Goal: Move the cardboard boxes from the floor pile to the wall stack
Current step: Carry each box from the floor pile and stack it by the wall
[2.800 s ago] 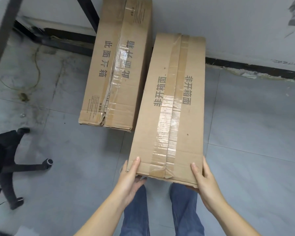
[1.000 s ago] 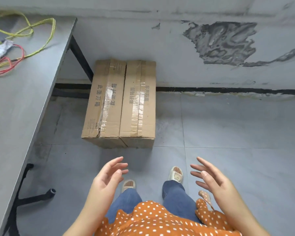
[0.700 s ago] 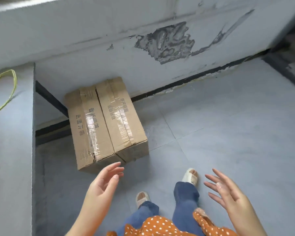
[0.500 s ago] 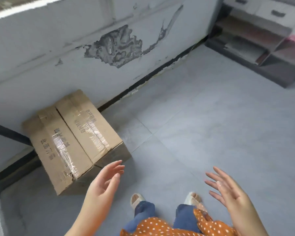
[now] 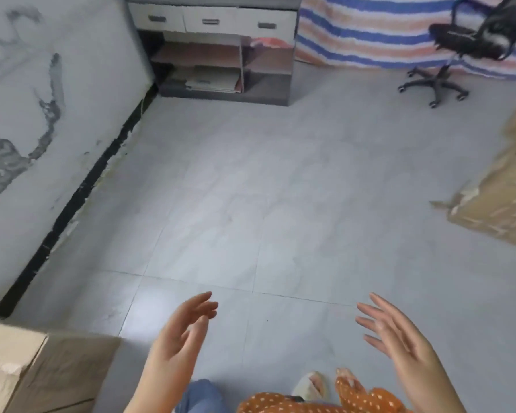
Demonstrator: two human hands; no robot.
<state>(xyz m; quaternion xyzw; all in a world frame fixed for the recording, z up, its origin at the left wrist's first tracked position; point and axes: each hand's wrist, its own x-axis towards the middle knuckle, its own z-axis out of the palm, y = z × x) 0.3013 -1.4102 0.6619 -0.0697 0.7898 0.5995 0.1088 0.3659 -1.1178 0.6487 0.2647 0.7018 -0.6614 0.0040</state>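
The brown cardboard boxes by the wall (image 5: 39, 371) show only as a corner at the bottom left of the head view. More cardboard boxes (image 5: 501, 201) lie on the floor at the right edge, cut off by the frame. My left hand (image 5: 179, 335) and my right hand (image 5: 396, 338) hang in front of me over the tiles, fingers spread and relaxed, holding nothing. Both hands are well apart from either group of boxes.
A white wall with peeling paint and a black skirting (image 5: 72, 201) runs along the left. A grey shelf unit with drawers (image 5: 221, 55) stands at the back, a black office chair (image 5: 456, 49) and a striped tarp (image 5: 379, 34) at the back right. Grey tiled floor (image 5: 265, 204) lies between.
I set the second box down beside the first at the wall and let go. My view has since swung right, so the wall boxes slid to the bottom left and the floor boxes came in.
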